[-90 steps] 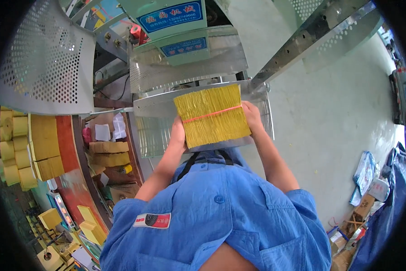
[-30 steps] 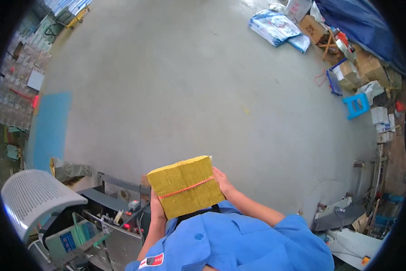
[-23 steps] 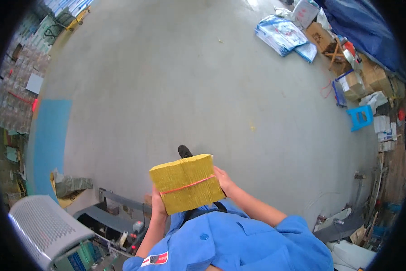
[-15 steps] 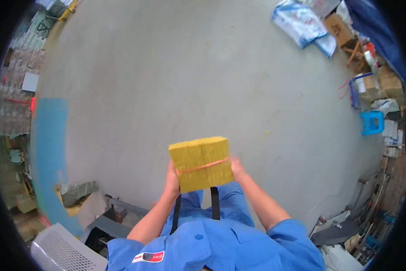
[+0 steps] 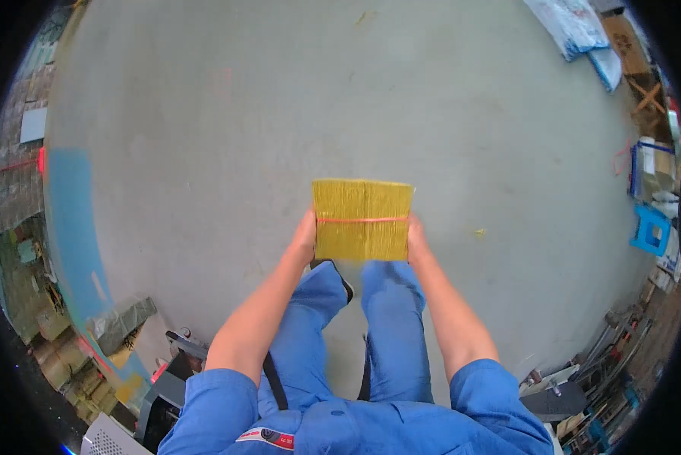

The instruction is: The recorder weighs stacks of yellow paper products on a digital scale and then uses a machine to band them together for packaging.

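Observation:
Between my two hands is a yellow bundle (image 5: 364,241), squarish and finely ribbed, which looks like a stack of thin sheets. An orange band (image 5: 365,220) runs across its middle. My left hand (image 5: 305,233) is pressed on its left side, and my right hand (image 5: 415,238) on its right side. The bundle is held out in front of my body, above my blue-trousered legs (image 5: 299,303). Most fingers of both hands are hidden behind or under it.
Grey floor (image 5: 204,114) spreads ahead, with a blue painted strip (image 5: 75,220) at the left. Stacked goods (image 5: 22,182) line the left edge. A blue stool (image 5: 650,230), plastic bags (image 5: 575,30) and boxes stand at the right. Dark machine parts (image 5: 166,394) are near my left elbow.
The yellow bundle has moved farther out from my body and slightly right, and its tilt has levelled. Both arms are stretched farther out. The whole view has shifted, showing more of my legs.

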A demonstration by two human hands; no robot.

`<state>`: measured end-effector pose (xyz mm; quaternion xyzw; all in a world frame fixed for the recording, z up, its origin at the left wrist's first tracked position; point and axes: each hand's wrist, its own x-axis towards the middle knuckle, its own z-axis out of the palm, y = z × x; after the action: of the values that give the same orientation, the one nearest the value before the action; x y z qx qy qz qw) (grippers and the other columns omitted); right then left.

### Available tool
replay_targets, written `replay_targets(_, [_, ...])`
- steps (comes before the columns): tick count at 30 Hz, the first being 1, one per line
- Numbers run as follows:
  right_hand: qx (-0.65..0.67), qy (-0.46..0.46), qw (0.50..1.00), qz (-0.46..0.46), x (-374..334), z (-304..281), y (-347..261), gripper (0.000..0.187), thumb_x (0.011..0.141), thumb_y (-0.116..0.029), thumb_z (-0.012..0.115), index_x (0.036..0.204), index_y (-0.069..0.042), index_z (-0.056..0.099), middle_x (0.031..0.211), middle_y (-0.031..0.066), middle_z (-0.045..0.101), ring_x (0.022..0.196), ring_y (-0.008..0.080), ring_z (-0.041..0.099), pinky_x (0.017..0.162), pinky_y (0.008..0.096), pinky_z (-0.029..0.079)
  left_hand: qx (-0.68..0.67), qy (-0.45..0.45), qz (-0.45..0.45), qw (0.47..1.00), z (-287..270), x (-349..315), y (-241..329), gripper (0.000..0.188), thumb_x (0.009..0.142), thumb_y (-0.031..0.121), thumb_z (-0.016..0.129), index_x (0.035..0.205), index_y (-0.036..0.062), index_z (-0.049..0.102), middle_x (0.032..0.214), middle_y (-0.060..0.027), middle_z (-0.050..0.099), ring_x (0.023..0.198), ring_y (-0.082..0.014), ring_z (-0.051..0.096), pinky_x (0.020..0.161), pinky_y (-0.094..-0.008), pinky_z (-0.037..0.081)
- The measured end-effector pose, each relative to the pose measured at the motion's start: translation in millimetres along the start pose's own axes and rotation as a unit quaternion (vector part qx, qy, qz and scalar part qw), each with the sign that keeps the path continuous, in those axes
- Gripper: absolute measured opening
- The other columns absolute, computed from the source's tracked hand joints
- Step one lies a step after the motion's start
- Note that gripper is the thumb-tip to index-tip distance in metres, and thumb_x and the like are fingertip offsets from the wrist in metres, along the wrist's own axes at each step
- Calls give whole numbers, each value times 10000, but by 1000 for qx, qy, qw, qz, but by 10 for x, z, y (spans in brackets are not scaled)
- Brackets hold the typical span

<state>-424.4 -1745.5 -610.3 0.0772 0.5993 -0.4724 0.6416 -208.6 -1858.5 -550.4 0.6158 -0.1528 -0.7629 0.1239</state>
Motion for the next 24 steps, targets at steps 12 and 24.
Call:
replay_targets(12, [-245, 51, 968, -26, 1022, 170, 68, 542, 997, -249, 475, 1475, -17, 369, 1535, 150, 370, 1413, 254, 350, 1135, 344, 287, 132, 6, -9, 991, -86, 884, -393, 817, 1000, 605, 285, 1551, 22, 132, 1632, -122, 134, 1508, -247, 119, 1201, -451, 126])
replay_targets(24, [-406, 99, 908, -33, 866, -175, 454, 597, 920, -212, 551, 1477, -87, 378, 1449, 170, 488, 1339, 313, 460, 1096, 390, 359, 91, 60, 22, 994, -380, 392, -769, 729, 998, 496, 446, 1531, 36, 255, 1595, -127, 262, 1464, -251, 255, 1164, -433, 236])
